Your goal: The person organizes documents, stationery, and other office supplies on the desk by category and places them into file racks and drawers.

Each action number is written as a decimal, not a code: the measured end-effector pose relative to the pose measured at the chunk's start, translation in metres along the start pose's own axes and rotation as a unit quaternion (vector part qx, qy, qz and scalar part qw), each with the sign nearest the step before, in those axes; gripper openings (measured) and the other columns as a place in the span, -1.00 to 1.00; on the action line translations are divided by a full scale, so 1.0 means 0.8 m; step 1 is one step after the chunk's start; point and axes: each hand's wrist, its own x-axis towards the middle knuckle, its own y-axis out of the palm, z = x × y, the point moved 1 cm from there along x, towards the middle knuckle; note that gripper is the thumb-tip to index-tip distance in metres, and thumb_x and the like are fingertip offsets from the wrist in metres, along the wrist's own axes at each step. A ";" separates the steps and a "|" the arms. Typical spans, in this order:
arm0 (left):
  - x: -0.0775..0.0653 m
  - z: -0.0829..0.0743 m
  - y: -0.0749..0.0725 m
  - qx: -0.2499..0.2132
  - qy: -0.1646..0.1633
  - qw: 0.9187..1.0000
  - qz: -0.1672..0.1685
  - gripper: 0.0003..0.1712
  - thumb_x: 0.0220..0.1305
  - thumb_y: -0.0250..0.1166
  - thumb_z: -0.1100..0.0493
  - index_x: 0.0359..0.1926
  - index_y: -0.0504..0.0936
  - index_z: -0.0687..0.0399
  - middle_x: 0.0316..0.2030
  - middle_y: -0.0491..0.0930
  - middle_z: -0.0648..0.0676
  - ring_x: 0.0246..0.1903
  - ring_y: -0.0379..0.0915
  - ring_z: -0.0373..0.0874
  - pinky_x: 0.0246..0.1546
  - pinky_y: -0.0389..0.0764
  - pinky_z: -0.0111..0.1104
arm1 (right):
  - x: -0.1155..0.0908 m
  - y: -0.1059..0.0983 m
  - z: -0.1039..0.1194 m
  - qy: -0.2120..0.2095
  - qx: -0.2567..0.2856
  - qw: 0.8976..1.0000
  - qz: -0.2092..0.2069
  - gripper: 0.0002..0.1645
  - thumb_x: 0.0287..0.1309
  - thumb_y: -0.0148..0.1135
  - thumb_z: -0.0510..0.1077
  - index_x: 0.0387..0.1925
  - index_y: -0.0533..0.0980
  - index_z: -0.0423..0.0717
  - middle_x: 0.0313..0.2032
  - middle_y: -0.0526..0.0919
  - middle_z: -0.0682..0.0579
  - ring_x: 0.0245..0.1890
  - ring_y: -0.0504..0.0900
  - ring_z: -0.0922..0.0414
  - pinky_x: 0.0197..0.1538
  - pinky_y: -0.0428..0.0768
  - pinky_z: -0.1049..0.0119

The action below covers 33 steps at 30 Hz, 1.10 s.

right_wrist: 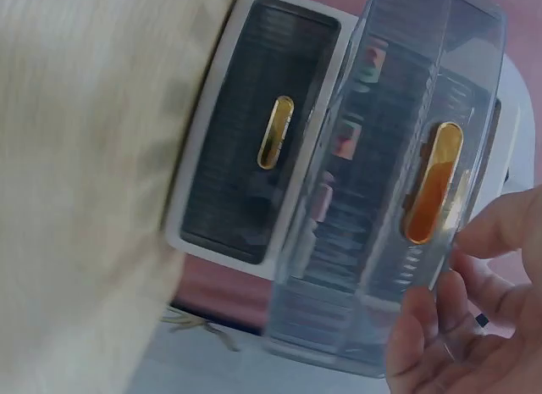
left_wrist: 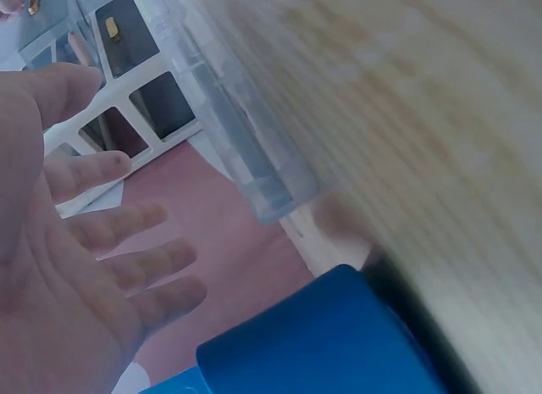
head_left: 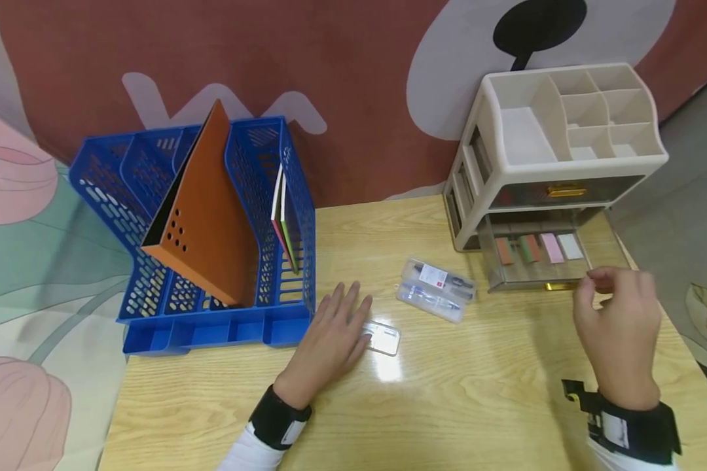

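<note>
A clear drawer (head_left: 507,281) with a gold handle is pulled out of the white desktop organizer (head_left: 495,190). Several small coloured blocks (head_left: 552,248) lie in a row inside it. My right hand (head_left: 621,327) pinches the drawer's front edge beside the handle, thumb and fingertips at the rim in the right wrist view. Fingers spread, my left hand (head_left: 330,340) is over the table next to a small clear flat case (head_left: 384,339), its thumb by the case's left end. Between the hands lies a clear pencil case (head_left: 436,290) with pens inside.
At the left stands a blue perforated file rack (head_left: 297,216) holding an orange folder (head_left: 206,222) and thin booklets (head_left: 285,222). Open compartments top the organizer, and a shut drawer (head_left: 565,191) sits above the pulled-out one. A patterned cloth (head_left: 359,78) hangs behind the wooden table (head_left: 448,405).
</note>
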 end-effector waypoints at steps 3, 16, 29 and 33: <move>0.003 0.000 -0.001 0.001 0.004 1.000 -0.001 -0.28 0.48 0.21 -0.09 0.52 0.34 0.10 0.54 0.22 0.29 0.53 0.14 0.30 0.46 0.34 0.13 | -0.007 0.002 0.000 0.048 0.025 0.998 -0.009 -0.72 0.33 0.16 -0.27 -0.09 0.50 -0.48 -0.23 0.52 -0.28 -0.15 0.50 -0.06 -0.12 0.24 0.75; 0.014 -0.005 -0.002 0.016 0.022 1.000 0.015 -0.27 0.49 0.19 -0.12 0.54 0.30 0.06 0.57 0.17 0.26 0.55 0.11 0.28 0.48 0.30 0.12 | -0.018 0.025 -0.005 0.233 0.320 0.914 -0.086 -0.85 0.27 0.33 -0.36 -0.16 0.55 -0.23 -0.22 0.55 0.19 -0.26 0.71 0.41 -0.10 0.67 0.60; 0.014 -0.006 0.004 -0.008 0.021 0.999 0.029 -0.21 0.47 0.17 -0.22 0.56 0.28 0.03 0.59 0.13 0.25 0.57 0.04 0.27 0.52 0.23 0.12 | -0.011 0.033 -0.007 0.402 0.633 0.657 -0.071 -0.72 0.21 0.35 -0.42 -0.10 0.46 -0.35 -0.13 0.60 -0.15 -0.26 0.79 0.05 -0.13 0.76 0.24; 0.013 -0.006 0.004 -0.012 0.022 0.999 0.033 -0.16 0.45 0.17 -0.28 0.56 0.27 0.03 0.59 0.13 0.25 0.57 0.03 0.27 0.51 0.24 0.12 | -0.004 0.033 -0.009 0.393 0.646 0.653 -0.048 -0.73 0.22 0.34 -0.42 -0.08 0.48 -0.34 -0.03 0.61 -0.15 -0.18 0.78 0.05 -0.07 0.73 0.24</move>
